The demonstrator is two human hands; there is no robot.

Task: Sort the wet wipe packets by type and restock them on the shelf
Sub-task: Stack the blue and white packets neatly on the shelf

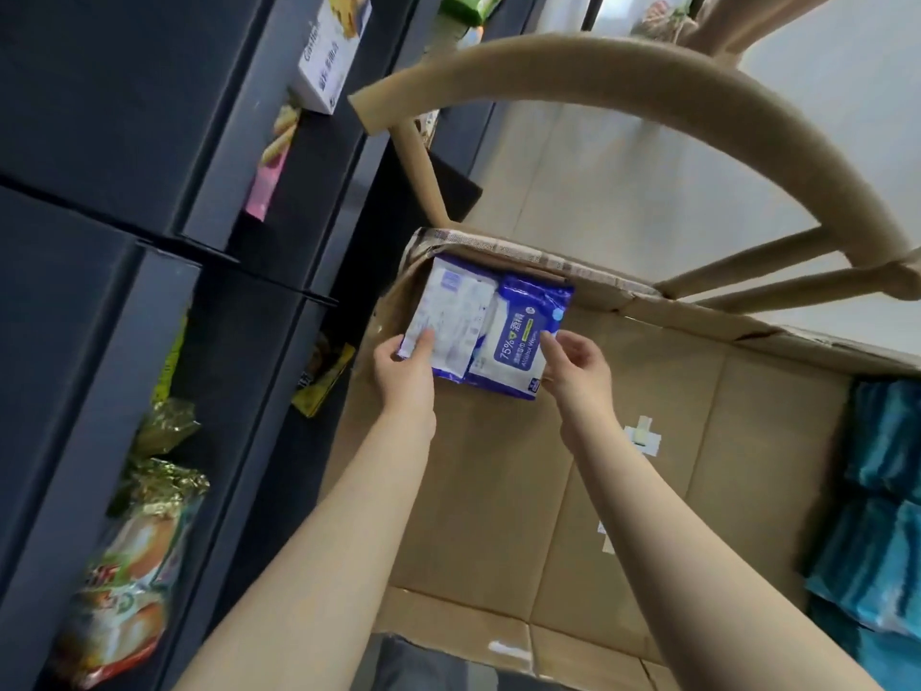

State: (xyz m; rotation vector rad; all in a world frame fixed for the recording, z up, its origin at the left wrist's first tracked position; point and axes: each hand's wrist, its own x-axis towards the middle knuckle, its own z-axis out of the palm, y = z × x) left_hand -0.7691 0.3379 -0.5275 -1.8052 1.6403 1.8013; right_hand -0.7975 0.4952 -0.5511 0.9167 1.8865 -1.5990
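Note:
Two blue and white wet wipe packets lie side by side in the far left corner of an open cardboard box (523, 491). My left hand (406, 376) holds the near end of the left packet (451, 316), thumb on top. My right hand (578, 371) pinches the near right edge of the right packet (523, 336), which reads 75% alcohol wipes. Teal wipe packets (877, 516) are stacked along the box's right side.
A dark shelf unit (124, 341) stands to the left, holding snack bags (134, 566) and boxes (331, 57). The box rests on a chair whose curved tan backrest (648, 77) arches beyond it. Pale floor lies behind.

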